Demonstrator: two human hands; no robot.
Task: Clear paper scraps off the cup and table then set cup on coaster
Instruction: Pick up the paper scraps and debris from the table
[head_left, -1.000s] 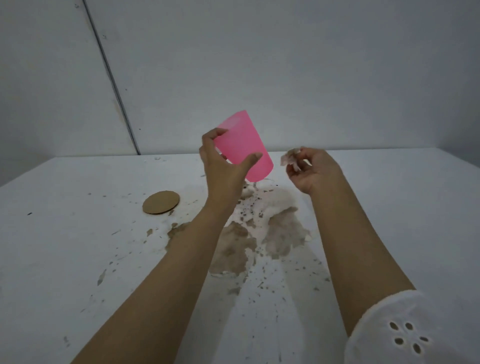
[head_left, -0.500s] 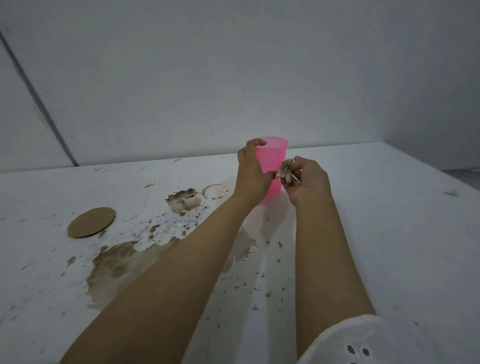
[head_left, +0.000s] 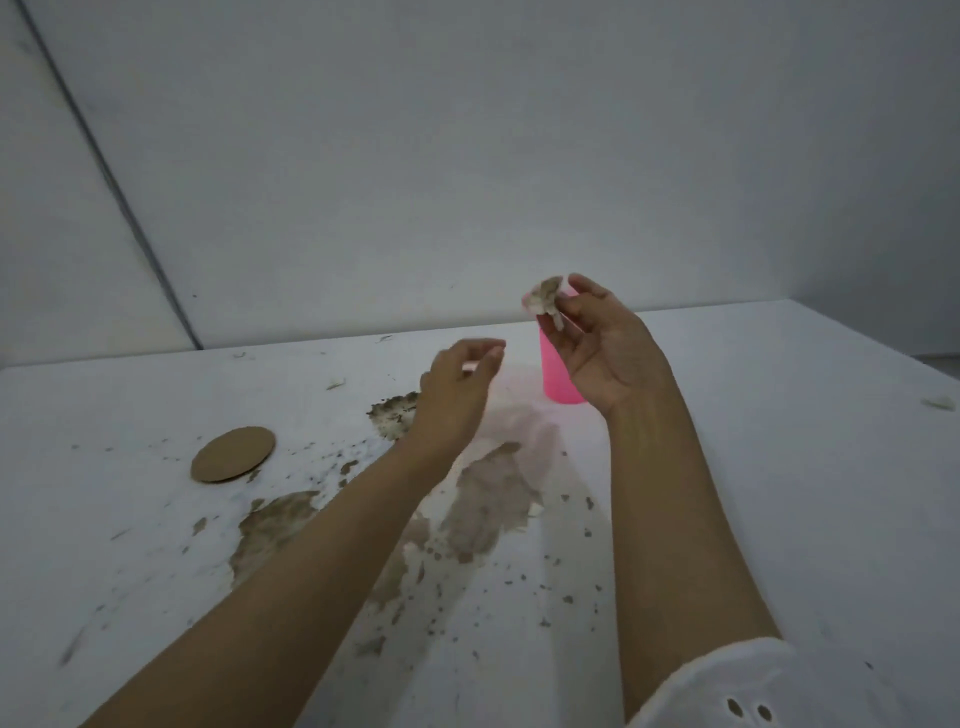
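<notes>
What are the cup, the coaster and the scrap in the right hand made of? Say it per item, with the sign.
Cup: likely plastic, pink, slightly translucent, smooth-walled.
Coaster: looks like cardboard or cork, a flat brown matte disc; which one is unclear.
Scrap pinched in the right hand: seems to be torn paper, ragged-edged, whitish with brown staining.

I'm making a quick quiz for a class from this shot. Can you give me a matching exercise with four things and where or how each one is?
Things:
1. pink cup
2. coaster
3. paper scrap
4. left hand

States:
A. pinched in the right hand
B. flat on the table, far left
C. standing upright behind the right hand
D. empty, fingers curled

Pairs: 1-C, 2-B, 3-A, 4-D
</notes>
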